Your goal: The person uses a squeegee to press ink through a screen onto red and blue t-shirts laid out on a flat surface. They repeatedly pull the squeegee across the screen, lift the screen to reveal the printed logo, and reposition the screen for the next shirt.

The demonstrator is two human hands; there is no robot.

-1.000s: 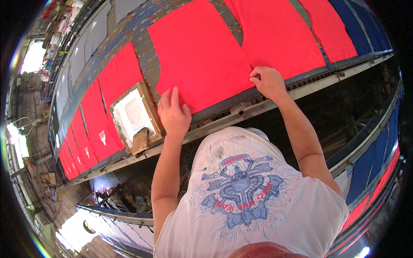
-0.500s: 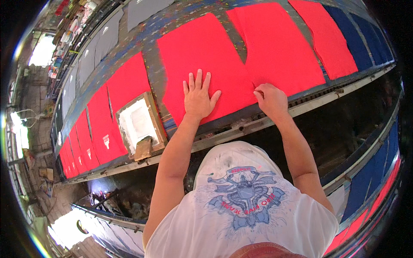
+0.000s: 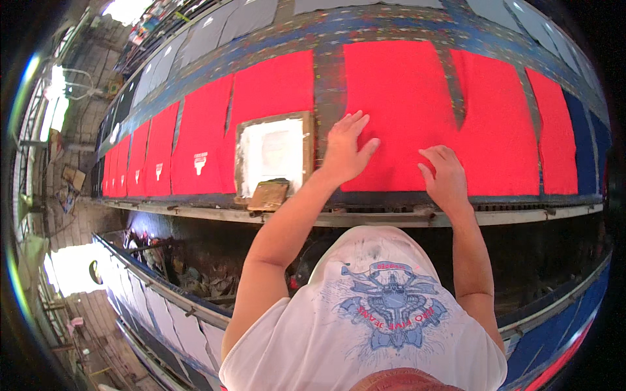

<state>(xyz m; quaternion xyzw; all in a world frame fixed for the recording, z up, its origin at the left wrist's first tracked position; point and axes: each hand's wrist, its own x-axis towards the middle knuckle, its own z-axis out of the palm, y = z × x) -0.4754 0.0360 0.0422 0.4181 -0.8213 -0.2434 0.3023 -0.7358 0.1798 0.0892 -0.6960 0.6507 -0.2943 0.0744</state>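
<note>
A red cloth panel [image 3: 398,78] lies flat on the long printing table [image 3: 326,91]. My left hand [image 3: 349,146], open with fingers stretched out, touches its left part. My right hand [image 3: 445,174] is over the panel's lower right, fingers loosely curved and apart, holding nothing; whether its tips touch the cloth is unclear. Just left of my left hand, a screen frame [image 3: 302,137] with a white middle rests beside that panel on another red piece [image 3: 267,78], with a wooden-handled squeegee [image 3: 267,194] at its lower edge.
More red panels [image 3: 492,124] line both sides, some at left bearing white prints. Dark blue pieces [image 3: 580,150] lie far right, grey pieces [image 3: 248,23] across the table. A metal rail [image 3: 502,216] runs along the near edge. A second cloth-covered table [image 3: 163,313] stands behind me.
The view has swung, so the table runs more level and shows more leftward. My right hand has loosened from a pinch at the cloth. My left hand's fingers remain spread on the panel.
</note>
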